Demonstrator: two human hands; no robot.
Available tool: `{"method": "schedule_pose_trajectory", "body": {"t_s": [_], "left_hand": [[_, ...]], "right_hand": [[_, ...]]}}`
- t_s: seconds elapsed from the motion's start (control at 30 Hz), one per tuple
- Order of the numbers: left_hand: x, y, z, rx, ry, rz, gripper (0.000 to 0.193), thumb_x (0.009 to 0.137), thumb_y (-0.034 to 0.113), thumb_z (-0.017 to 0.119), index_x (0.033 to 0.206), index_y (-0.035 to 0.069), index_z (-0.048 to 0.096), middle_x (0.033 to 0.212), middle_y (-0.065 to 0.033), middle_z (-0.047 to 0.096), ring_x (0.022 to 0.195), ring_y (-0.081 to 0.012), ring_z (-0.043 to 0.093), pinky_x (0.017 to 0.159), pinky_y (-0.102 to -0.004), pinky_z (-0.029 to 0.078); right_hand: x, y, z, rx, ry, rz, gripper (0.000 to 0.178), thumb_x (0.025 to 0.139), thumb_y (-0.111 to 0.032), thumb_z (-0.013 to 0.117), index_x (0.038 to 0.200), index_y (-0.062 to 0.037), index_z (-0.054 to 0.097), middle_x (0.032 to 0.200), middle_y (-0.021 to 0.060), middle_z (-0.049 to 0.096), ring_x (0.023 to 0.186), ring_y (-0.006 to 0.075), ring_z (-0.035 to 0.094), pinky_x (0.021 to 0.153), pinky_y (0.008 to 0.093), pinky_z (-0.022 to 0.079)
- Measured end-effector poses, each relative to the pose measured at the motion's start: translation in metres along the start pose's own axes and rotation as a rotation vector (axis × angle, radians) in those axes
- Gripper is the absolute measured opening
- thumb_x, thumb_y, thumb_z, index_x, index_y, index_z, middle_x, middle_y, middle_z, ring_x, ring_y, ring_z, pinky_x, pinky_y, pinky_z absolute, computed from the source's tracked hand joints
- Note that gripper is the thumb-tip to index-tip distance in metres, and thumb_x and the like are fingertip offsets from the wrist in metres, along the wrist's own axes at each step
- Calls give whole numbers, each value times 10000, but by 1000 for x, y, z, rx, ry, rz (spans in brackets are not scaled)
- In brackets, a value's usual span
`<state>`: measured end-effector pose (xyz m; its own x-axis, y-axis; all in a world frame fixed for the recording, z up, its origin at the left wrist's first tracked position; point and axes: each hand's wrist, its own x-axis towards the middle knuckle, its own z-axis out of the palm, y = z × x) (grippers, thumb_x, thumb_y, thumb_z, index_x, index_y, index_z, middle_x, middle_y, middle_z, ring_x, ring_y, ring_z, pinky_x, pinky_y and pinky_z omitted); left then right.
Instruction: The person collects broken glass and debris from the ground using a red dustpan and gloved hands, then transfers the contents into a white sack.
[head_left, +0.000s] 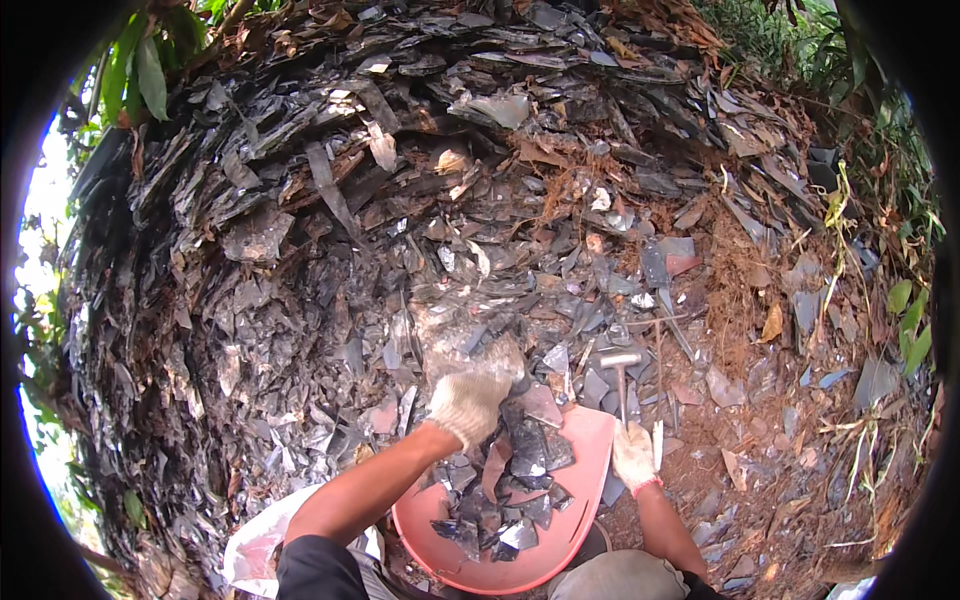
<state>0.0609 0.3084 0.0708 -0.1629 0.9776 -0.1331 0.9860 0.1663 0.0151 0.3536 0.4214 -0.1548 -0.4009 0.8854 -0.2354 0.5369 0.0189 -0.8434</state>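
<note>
My left hand, in a cream knit glove, reaches past a pink plastic scoop-shaped pan to the foot of a bank of thin dark shards. Its fingertips are dirty and blur into the debris, so I cannot tell whether they grip anything. Dark, glassy-looking flat shards lie in the pan, which rests between my legs. On the right, my gloved right hand is closed round the handle of a small hammer, its metal head pointing away from me. A pale narrow strip stands beside that hand.
A steep bank of layered shards curves round the front and left. Reddish soil with roots shows on the right. A white sack lies by my left arm. Green leaves edge the right side.
</note>
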Motion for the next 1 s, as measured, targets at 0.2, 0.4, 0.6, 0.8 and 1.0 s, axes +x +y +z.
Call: {"method": "schedule_pose_trajectory", "body": {"t_s": [0.2, 0.4, 0.6, 0.8, 1.0], "left_hand": [[-53, 33, -82, -304, 72, -39, 269, 776, 198, 683, 995, 46, 653, 906, -224, 697, 873, -402, 703, 763, -480, 547], [-90, 0, -189, -1167, 333, -343, 339, 699, 91, 690, 1014, -8, 616, 867, -81, 665, 715, -200, 630, 660, -326, 541], [-161, -35, -129, -2054, 339, -421, 616, 698, -59, 629, 1311, -27, 585, 1057, -118, 723, 844, -220, 719, 765, -360, 633], [-243, -61, 90, -2071, 225, -994, 255, 705, -8, 622, 943, 28, 709, 785, -54, 678, 703, -216, 667, 714, -381, 599], [-252, -66, 112, -1646, 100, -1210, 379, 885, 310, 739, 1080, -13, 698, 890, -101, 706, 806, -207, 687, 743, -385, 569]], "right_hand": [[-47, -51, -25, 606, 20, 285, 318, 1037, -379, 618, 859, -133, 524, 532, -51, 417, 360, 107, 393, 341, 314, 299], [-66, -64, -44, 634, 37, 283, 284, 1044, -373, 613, 918, -137, 518, 530, -46, 411, 359, 107, 384, 328, 308, 299], [-69, -84, -52, 655, 24, 305, 320, 1051, -406, 583, 898, -136, 505, 534, -52, 395, 359, 106, 359, 331, 298, 263], [-70, -102, -74, 910, -357, 440, 433, 1039, -527, 569, 823, -158, 496, 554, -62, 333, 385, 87, 302, 340, 265, 237], [-80, -120, -82, 1123, -674, 482, 419, 1063, -520, 504, 922, -136, 596, 578, -53, 396, 401, 92, 327, 345, 256, 260]]}}
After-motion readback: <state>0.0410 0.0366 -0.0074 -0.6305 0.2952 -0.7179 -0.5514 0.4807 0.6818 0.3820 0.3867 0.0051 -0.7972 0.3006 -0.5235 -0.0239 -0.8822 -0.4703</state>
